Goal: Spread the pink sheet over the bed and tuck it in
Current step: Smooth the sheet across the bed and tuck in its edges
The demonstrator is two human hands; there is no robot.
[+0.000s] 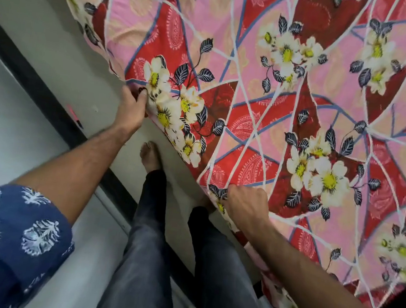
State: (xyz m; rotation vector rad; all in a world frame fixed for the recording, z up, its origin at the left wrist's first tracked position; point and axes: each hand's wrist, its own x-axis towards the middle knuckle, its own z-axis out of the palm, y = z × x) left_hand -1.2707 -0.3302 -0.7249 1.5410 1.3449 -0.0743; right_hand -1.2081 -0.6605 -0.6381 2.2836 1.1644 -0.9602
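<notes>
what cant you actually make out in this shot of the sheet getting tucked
- Head view: the mattress and bed frame, covered by the pink sheet.
- Head view: how far the sheet is tucked under; its edge folds out of sight below the bed's side.
- Head view: the left hand fingers, partly buried in the cloth.
- Head view: the right hand fingers, curled into the edge.
- Head view: the small pink object on the floor, too small to identify.

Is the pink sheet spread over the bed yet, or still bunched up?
Spread: the pink sheet lies flat across the bed top. Both hands, left and right, grip its near edge.
</notes>
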